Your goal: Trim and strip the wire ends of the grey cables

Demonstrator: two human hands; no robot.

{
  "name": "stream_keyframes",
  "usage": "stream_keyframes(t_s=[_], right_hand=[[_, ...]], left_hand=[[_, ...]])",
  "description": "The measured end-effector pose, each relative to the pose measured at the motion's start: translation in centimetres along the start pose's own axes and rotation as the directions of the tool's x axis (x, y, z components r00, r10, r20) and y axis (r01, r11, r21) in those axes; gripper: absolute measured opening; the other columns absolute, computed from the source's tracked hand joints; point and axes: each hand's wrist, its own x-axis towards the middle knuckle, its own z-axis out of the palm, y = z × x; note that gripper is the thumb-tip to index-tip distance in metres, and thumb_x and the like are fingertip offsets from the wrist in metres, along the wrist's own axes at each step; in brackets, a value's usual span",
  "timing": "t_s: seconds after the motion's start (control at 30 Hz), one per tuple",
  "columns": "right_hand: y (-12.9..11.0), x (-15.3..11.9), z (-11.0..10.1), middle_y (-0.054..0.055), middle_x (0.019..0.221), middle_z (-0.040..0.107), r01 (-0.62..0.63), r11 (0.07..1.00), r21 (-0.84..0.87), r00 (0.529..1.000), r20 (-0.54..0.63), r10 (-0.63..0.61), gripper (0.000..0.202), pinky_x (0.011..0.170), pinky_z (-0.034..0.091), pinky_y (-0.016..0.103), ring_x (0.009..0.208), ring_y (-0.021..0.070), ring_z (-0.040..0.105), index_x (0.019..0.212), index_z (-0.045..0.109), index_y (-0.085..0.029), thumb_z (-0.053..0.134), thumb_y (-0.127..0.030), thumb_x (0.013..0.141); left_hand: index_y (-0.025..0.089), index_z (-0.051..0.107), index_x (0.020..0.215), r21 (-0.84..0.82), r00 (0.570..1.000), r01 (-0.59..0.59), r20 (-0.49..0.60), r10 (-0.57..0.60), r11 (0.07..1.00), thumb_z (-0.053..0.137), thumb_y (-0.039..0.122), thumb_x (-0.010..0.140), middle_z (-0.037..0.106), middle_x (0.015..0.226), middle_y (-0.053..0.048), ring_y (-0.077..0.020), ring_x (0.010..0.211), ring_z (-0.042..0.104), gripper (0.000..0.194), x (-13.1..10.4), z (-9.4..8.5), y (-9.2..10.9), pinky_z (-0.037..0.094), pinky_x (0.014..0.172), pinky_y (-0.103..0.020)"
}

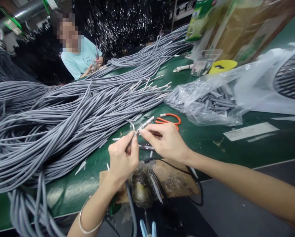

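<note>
My left hand (124, 156) and my right hand (165, 140) meet fingertip to fingertip above the green table (204, 144). Both pinch a small piece at the end of a cable, with whitish strands showing between the fingers; its details are too small to make out. A grey cable (131, 207) hangs below my left hand. Just beyond the fingertips lie white scraps and scissors with orange handles (175, 119). Dark-handled pliers (145, 146) lie partly hidden beneath my hands.
Long bundles of grey cable (70, 115) cover the left. A clear bag of grey tubes (211, 100), a yellow container (222, 66) and a clear cup (204, 62) stand right. Across the table sits a person (81, 62) holding wires. A taped device (141, 189) is at the near edge.
</note>
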Motion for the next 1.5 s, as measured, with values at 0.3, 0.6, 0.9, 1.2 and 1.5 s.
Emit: stream_keyframes(t_s=[0.3,0.6,0.9,1.2,1.5], right_hand=[[0.1,-0.2,0.1,-0.005,0.045,0.04,0.203,0.968,-0.147,0.975,-0.061,-0.214,0.027,0.043,0.028,0.019,0.039,0.0051,0.034,0.059,0.054,-0.014,0.049,-0.016,0.086],[0.4,-0.5,0.7,0.001,0.054,0.058,0.347,0.901,-0.261,0.927,-0.05,-0.372,0.024,0.05,0.038,0.019,0.046,0.008,0.05,0.065,0.057,-0.013,0.048,-0.014,0.087],[0.6,-0.4,0.2,0.002,0.057,0.063,0.418,0.877,-0.239,0.898,-0.041,-0.439,0.022,0.052,0.042,0.02,0.049,0.0092,0.055,0.068,0.059,-0.013,0.048,-0.014,0.087],[0.0,-0.2,0.2,0.0,0.052,0.057,0.491,0.833,-0.253,0.861,-0.006,-0.509,0.026,0.046,0.038,0.021,0.044,0.0084,0.049,0.064,0.057,-0.014,0.046,-0.013,0.087],[-2.3,-0.4,-0.8,-0.003,0.046,0.049,0.583,0.81,-0.063,0.799,-0.136,-0.585,0.029,0.045,0.034,0.022,0.042,0.008,0.044,0.063,0.054,-0.018,0.042,-0.02,0.09]], left_hand=[[0.004,0.065,0.088,0.134,0.99,-0.119,-0.056,0.127,0.984,0.048,0.013,0.084,0.056,0.051,-0.002,-0.0079,0.04,0.047,0.02,-0.7,0.4,0.2,0.037,0.043,-0.018],[0.005,0.065,0.087,0.116,0.997,-0.08,-0.002,0.081,0.99,0.046,0.011,0.083,0.064,0.059,-0.005,-0.0096,0.044,0.055,0.02,-0.7,0.2,-0.1,0.041,0.045,-0.018],[0.007,0.064,0.089,0.166,0.991,-0.132,0.012,0.131,0.977,0.044,0.013,0.085,0.067,0.064,-0.008,-0.0115,0.05,0.061,0.021,-1.1,0.6,-0.2,0.042,0.045,-0.018],[0.008,0.063,0.092,0.198,0.982,-0.184,-0.001,0.188,0.963,0.042,0.011,0.084,0.066,0.062,-0.006,-0.0118,0.049,0.059,0.023,-1.0,0.4,-0.7,0.041,0.046,-0.019],[0.014,0.066,0.074,0.088,0.92,0.359,0.133,-0.368,0.929,0.043,0.024,0.086,0.054,0.05,0.001,-0.0093,0.041,0.043,0.029,1.1,-1.8,-3.2,0.032,0.046,-0.021]])
